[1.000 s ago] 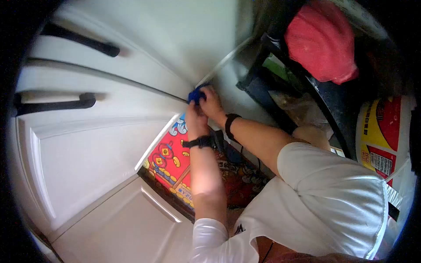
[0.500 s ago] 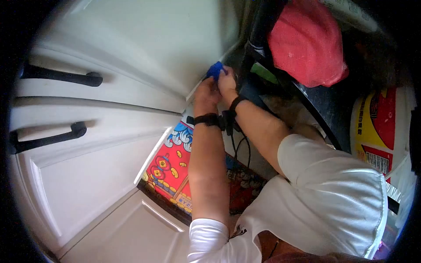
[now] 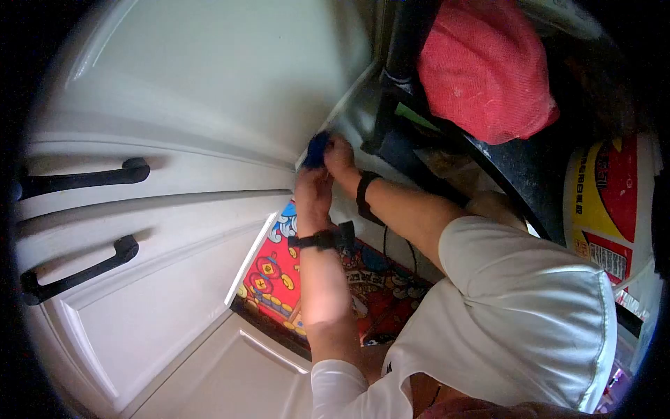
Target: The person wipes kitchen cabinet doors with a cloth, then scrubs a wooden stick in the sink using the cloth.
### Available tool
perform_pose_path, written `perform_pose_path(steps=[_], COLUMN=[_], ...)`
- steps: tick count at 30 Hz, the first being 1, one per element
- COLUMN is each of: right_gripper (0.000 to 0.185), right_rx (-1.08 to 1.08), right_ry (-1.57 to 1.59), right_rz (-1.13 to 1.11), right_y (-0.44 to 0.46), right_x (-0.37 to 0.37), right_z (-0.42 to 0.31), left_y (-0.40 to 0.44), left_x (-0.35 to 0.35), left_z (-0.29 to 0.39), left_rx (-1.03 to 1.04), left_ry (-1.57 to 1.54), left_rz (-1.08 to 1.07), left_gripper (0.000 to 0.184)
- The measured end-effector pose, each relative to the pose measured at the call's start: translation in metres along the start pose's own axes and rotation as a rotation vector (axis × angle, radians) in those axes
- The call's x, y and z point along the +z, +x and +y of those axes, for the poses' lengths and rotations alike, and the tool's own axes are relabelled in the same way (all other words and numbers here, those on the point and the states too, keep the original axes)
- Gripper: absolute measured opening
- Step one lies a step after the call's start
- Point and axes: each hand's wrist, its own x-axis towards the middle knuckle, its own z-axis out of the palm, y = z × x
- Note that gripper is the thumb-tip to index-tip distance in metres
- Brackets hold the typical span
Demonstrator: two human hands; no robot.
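Low at the foot of a white panel point(image 3: 230, 77), a dark blue cloth point(image 3: 317, 149) is bunched up against the bottom edge. My right hand point(image 3: 340, 157) has its fingers closed on the cloth from the right side. Just below, my left hand point(image 3: 314, 192) reaches up to the same cloth, its fingers curled and partly hidden; it appears to grip the lower end. The two hands are close together, nearly touching. Each wrist wears a black strap.
White doors with black handles point(image 3: 84, 178) stand on the left. A red patterned mat point(image 3: 279, 272) lies on the floor below my arms. To the right are a black shelf frame point(image 3: 401, 56), a red mesh-covered bundle point(image 3: 488, 70) and a yellow-red labelled bucket point(image 3: 607, 209).
Both hands have slid with the blue cloth along the panel's bottom edge, toward the doors and nearer to me. The camera view has shifted a little.
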Motion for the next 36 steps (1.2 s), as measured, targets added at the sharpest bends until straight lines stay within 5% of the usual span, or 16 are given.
perform_pose_path(steps=[1,4,6,7,9,13,21,23,29,32,36], right_gripper=[0.017,0.016,0.02,0.02,0.023,0.032,0.031,0.031,0.023,0.014,0.018], right_rx=[-0.002,0.143,0.445,0.445,0.049,-0.049,-0.005,0.007,0.13,0.125,0.16], right_ry=[-0.001,0.002,-0.113,-0.111,0.26,0.161,0.14,0.143,0.233,0.293,0.127], right_rz=[0.002,0.218,0.162,0.164,0.44,0.189,0.131,0.13,0.317,0.447,0.346], right_y=[0.011,0.048,0.066,0.061,0.035,-0.019,-0.01,-0.001,0.036,0.036,-0.003], right_x=[-0.003,-0.015,-0.021,-0.02,-0.013,-0.003,0.001,0.005,0.009,0.006,0.023], right_z=[-0.001,-0.007,-0.01,-0.01,-0.011,-0.02,-0.023,-0.02,-0.013,-0.02,-0.027], left_y=[0.021,0.071,0.074,0.073,0.043,0.017,-0.017,-0.026,-0.108,-0.144,-0.158], left_x=[-0.008,0.027,0.041,0.052,0.067,0.031,0.035,0.037,0.039,0.048,0.042], left_z=[-0.003,-0.013,-0.008,0.0,0.006,0.015,0.014,0.015,0.028,0.056,0.086], left_rx=[-0.018,-0.072,-0.114,-0.153,-0.083,0.036,0.067,0.029,0.064,0.174,0.224], left_ry=[0.011,0.037,0.061,0.097,0.111,0.157,0.202,0.25,0.274,0.302,0.231], left_rz=[-0.123,-0.029,-0.053,-0.081,-0.093,-0.097,-0.011,-0.051,0.092,0.18,0.209], left_gripper=[0.028,0.022,0.024,0.027,0.03,0.039,0.038,0.063,0.075,0.07,0.053])
